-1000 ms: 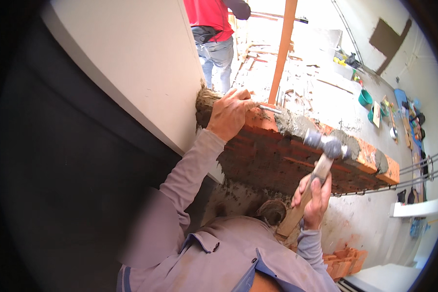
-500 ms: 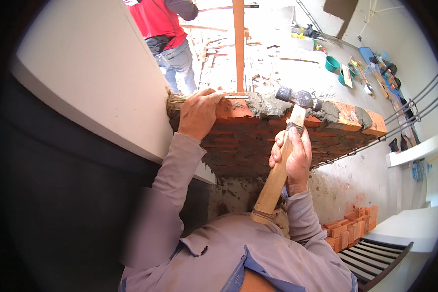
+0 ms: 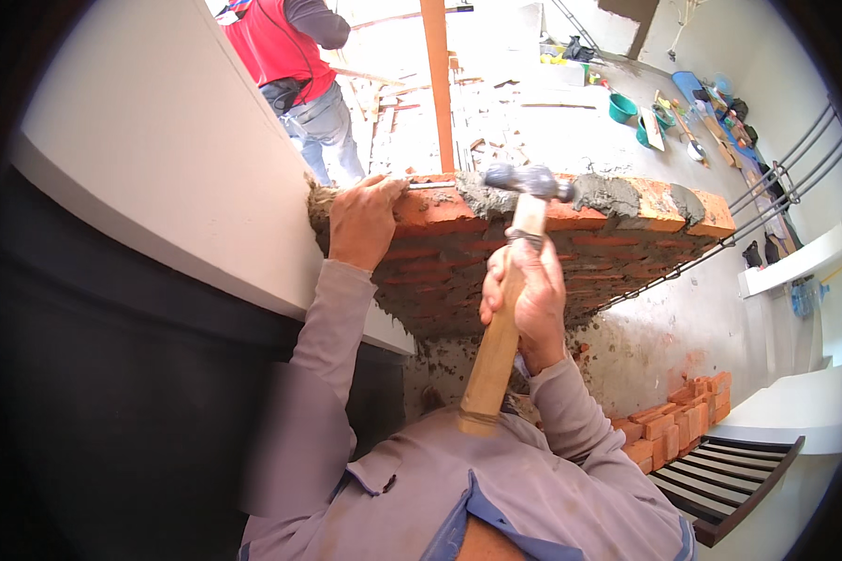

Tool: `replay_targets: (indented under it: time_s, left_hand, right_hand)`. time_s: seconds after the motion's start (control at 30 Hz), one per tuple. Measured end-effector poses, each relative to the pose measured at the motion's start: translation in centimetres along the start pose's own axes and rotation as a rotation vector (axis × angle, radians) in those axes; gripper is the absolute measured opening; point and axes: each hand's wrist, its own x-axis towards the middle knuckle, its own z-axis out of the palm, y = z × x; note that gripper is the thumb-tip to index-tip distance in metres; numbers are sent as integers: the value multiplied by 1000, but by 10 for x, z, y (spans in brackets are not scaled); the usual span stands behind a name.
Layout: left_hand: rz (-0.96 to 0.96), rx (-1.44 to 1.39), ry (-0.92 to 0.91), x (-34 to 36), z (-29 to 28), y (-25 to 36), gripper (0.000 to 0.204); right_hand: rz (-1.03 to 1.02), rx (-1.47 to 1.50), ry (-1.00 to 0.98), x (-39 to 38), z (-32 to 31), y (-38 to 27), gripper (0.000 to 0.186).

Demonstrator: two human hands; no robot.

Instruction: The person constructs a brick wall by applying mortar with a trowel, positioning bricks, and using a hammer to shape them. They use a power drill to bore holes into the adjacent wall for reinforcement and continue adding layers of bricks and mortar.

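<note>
My left hand (image 3: 363, 221) is closed at the left end of a brick wall's (image 3: 440, 217) top, beside a white column. Its fingers pinch a thin grey metal rod (image 3: 432, 185), whose free end points right along the bricks. The rod's other end is hidden by the hand. My right hand (image 3: 531, 304) grips the wooden handle of a hammer (image 3: 501, 348) just below the head. Wire is wound round the handle there. The dark metal head, slightly blurred, is over the mortared wall top, to the right of the rod and apart from it.
A white column (image 3: 150, 150) rises close on my left. Steel bars (image 3: 781, 192) stick out past the wall's right end. Stacked bricks (image 3: 678, 425) stand at lower right by a slatted rack (image 3: 730, 481). Beyond the wall are a person in red (image 3: 285, 65), an orange post (image 3: 437, 84) and green buckets (image 3: 621, 107).
My right hand has swung the hammer left, bringing its head closer to the rod. My left hand still pinches the rod at the column. The whole view has shifted slightly.
</note>
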Motion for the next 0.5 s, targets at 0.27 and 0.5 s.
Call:
replay_targets:
  time_s: [0.27,0.5]
  left_hand:
    - [-112,35,-93,-1,-10,-1,23]
    - [-102,93,-124,-5,-15,9,26]
  right_hand:
    - [117,-67,-100,11,8,24,21]
    - [-152,-26,66,6,-1,17,21]
